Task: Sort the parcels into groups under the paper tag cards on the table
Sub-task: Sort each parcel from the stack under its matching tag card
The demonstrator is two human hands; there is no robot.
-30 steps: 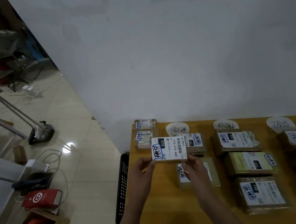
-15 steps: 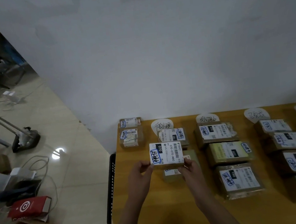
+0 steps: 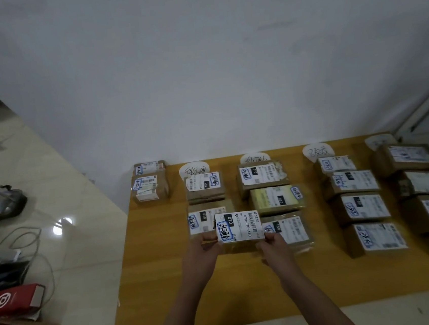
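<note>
While held over the table [image 3: 168,286], a parcel [image 3: 239,226] is pinched by left hand [image 3: 201,251] and right hand [image 3: 273,246] fingers.

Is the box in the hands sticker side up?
Yes, sticker up: the held parcel shows its white label and barcode, with left hand and right hand pinching its near corners.

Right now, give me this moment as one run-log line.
step: sorting | parcel: held over table, label showing | left hand: grips left edge | right hand: grips right edge
</note>
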